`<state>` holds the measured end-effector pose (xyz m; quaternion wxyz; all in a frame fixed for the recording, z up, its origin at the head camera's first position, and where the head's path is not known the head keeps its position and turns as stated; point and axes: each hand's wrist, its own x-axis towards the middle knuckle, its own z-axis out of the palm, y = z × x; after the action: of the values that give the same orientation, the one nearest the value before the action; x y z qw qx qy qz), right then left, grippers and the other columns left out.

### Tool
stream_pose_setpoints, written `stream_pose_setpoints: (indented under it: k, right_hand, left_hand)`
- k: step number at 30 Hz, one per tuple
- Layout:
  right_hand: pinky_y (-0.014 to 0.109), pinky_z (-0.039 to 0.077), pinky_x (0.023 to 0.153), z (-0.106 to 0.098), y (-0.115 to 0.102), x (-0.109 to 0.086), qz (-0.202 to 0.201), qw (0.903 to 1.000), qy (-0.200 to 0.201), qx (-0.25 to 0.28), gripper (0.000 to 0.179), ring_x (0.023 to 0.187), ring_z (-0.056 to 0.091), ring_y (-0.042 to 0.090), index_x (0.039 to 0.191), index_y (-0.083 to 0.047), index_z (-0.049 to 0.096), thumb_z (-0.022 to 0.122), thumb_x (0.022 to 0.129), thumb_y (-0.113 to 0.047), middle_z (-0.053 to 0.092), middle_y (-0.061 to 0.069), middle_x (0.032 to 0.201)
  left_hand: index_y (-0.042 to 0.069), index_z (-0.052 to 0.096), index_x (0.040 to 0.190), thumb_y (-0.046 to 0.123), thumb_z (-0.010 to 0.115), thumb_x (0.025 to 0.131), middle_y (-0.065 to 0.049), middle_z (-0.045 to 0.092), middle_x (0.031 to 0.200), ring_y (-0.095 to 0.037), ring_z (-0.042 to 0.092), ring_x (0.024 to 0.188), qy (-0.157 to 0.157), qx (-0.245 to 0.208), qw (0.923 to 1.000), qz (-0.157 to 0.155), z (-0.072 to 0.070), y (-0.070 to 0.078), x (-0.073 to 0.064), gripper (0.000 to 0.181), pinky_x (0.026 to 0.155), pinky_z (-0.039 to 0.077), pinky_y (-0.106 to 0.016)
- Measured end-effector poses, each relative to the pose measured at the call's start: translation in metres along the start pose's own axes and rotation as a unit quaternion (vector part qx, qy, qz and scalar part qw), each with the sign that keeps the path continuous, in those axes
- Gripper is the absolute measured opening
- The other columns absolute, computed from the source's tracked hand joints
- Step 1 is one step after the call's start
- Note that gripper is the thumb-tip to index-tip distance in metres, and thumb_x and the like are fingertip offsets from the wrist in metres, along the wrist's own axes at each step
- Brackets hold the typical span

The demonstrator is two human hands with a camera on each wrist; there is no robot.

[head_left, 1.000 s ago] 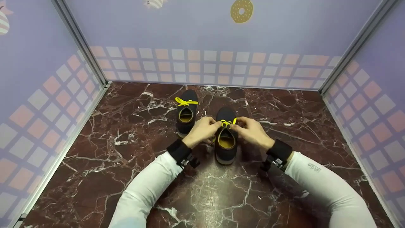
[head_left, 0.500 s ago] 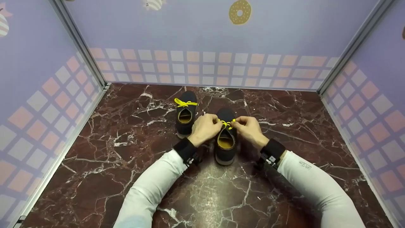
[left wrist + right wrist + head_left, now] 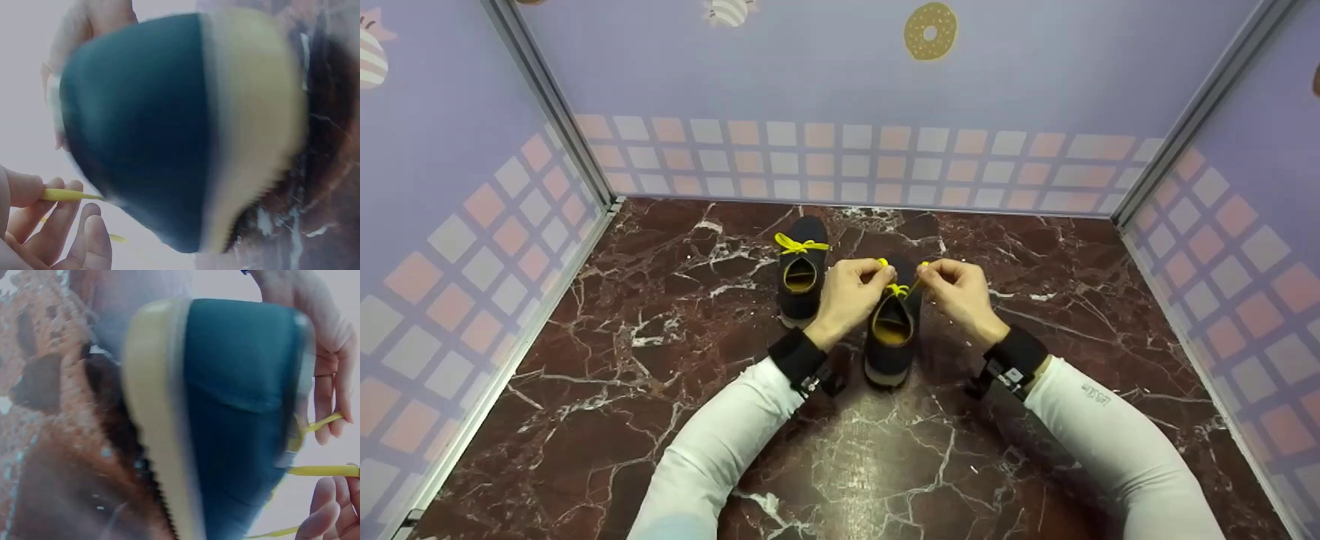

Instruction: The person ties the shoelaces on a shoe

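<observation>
A dark shoe [image 3: 883, 364] with a pale sole sits between the two hands, its toe pointing away. Its yellow shoelace [image 3: 897, 289] is knotted above the opening. On the left, my left hand [image 3: 847, 296] pinches one part of the lace between thumb and forefinger; the left wrist view shows that yellow strand [image 3: 63, 194] drawn taut towards the shoe. My right hand [image 3: 964, 294] pinches the other side, and the right wrist view has a strand [image 3: 323, 471] running to its fingers. Both wrist views show the shoe blurred, large and side-on. The left hand and its lace partly cover the toe.
A matching shoe [image 3: 799, 304] with its yellow lace tied in a bow [image 3: 801, 244] stands just left of the left hand. Both rest on a dark red marbled surface [image 3: 675, 397]. Lilac panels [image 3: 825, 67] with printed squares enclose the back and both sides.
Both hands have risen away from the shoe and spread apart, pulling the lace tighter at the knot. The shoe has shifted slightly left and its heel has tilted.
</observation>
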<state>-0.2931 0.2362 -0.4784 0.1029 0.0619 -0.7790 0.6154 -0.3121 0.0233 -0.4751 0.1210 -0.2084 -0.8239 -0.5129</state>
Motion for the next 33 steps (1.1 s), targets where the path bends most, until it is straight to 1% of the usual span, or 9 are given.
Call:
stream_pose_setpoints:
  k: [4, 8, 12, 14, 18, 20, 27, 30, 33]
  right_hand:
    - [0.020, 0.055, 0.055, -0.003, -0.011, 0.001, -0.010, 0.9997, 0.009, 0.020, 0.024, 0.057, 0.066, 0.004, 0.095, 0.012, 0.076, 0.071, 0.108, -0.006, 0.076, -0.009, 0.073]
    - [0.020, 0.057, 0.056, -0.006, -0.021, 0.000, -0.035, 0.9991, 0.005, 0.021, 0.021, 0.056, 0.066, 0.003, 0.095, 0.012, 0.076, 0.070, 0.108, -0.004, 0.077, -0.009, 0.074]
    - [0.022, 0.058, 0.057, -0.007, -0.030, 0.001, -0.068, 0.9976, 0.000, 0.016, 0.017, 0.059, 0.066, 0.003, 0.097, 0.011, 0.077, 0.073, 0.106, -0.003, 0.078, -0.008, 0.077]
    - [0.022, 0.057, 0.057, -0.007, -0.035, 0.001, -0.086, 0.9963, -0.002, 0.003, 0.016, 0.060, 0.067, 0.002, 0.097, 0.011, 0.078, 0.074, 0.106, -0.002, 0.080, -0.001, 0.079]
    - [0.018, 0.055, 0.059, -0.008, -0.043, 0.003, -0.124, 0.9916, -0.010, -0.033, 0.013, 0.063, 0.067, 0.001, 0.097, 0.009, 0.080, 0.076, 0.104, -0.002, 0.080, 0.021, 0.085]
    - [0.015, 0.053, 0.060, -0.009, -0.047, 0.004, -0.144, 0.9881, -0.013, -0.053, 0.012, 0.065, 0.067, -0.001, 0.098, 0.007, 0.081, 0.078, 0.104, -0.003, 0.079, 0.027, 0.087]
    - [0.015, 0.052, 0.059, -0.011, -0.057, 0.011, -0.181, 0.9803, -0.036, -0.070, 0.006, 0.068, 0.065, 0.003, 0.100, 0.002, 0.086, 0.083, 0.100, -0.003, 0.076, 0.013, 0.090]
    - [0.014, 0.051, 0.056, -0.012, -0.059, 0.015, -0.189, 0.9787, -0.048, -0.064, 0.006, 0.065, 0.064, 0.005, 0.098, 0.002, 0.087, 0.084, 0.099, -0.003, 0.075, 0.008, 0.090]
    - [0.013, 0.050, 0.058, -0.014, -0.059, 0.018, -0.196, 0.9774, -0.051, -0.060, 0.009, 0.067, 0.062, 0.003, 0.098, 0.006, 0.086, 0.085, 0.098, -0.003, 0.076, 0.009, 0.089]
  left_hand:
    - [0.005, 0.088, 0.097, 0.018, 0.075, 0.105, -0.012, 0.086, 0.091, -0.004, 0.060, 0.070, -0.009, -0.027, 0.9996, 0.000, -0.004, 0.008, 0.001, 0.020, 0.066, 0.042, -0.019]
    - [0.007, 0.088, 0.096, 0.019, 0.075, 0.106, -0.011, 0.086, 0.089, -0.001, 0.064, 0.070, -0.023, -0.041, 0.9989, 0.007, -0.007, 0.013, 0.001, 0.020, 0.066, 0.046, -0.017]
    - [0.007, 0.088, 0.096, 0.019, 0.076, 0.107, -0.012, 0.086, 0.087, -0.004, 0.066, 0.070, -0.026, -0.042, 0.9986, 0.016, -0.008, 0.016, 0.004, 0.020, 0.066, 0.046, -0.017]
    - [0.007, 0.088, 0.097, 0.019, 0.076, 0.107, -0.012, 0.086, 0.087, -0.007, 0.068, 0.070, -0.023, -0.040, 0.9987, 0.019, -0.008, 0.018, 0.005, 0.020, 0.066, 0.046, -0.017]
    - [0.008, 0.090, 0.104, 0.019, 0.077, 0.106, -0.011, 0.087, 0.088, -0.013, 0.073, 0.073, -0.024, -0.036, 0.9988, 0.024, -0.009, 0.022, 0.009, 0.017, 0.067, 0.047, -0.017]
    - [0.008, 0.090, 0.107, 0.020, 0.077, 0.107, -0.009, 0.087, 0.089, -0.014, 0.075, 0.074, -0.026, -0.031, 0.9988, 0.028, -0.009, 0.025, 0.012, 0.018, 0.067, 0.047, -0.017]
    - [0.012, 0.091, 0.113, 0.022, 0.078, 0.106, -0.006, 0.089, 0.105, -0.010, 0.068, 0.078, -0.046, -0.007, 0.9975, 0.053, -0.011, 0.031, 0.020, 0.017, 0.071, 0.045, -0.018]
    - [0.014, 0.091, 0.113, 0.023, 0.078, 0.107, -0.005, 0.089, 0.105, -0.008, 0.066, 0.075, -0.068, -0.007, 0.9956, 0.063, -0.012, 0.031, 0.020, 0.017, 0.069, 0.043, -0.018]
    - [0.013, 0.091, 0.110, 0.023, 0.078, 0.107, -0.006, 0.089, 0.101, -0.003, 0.063, 0.070, -0.086, -0.009, 0.9935, 0.073, -0.012, 0.032, 0.020, 0.016, 0.065, 0.041, -0.017]
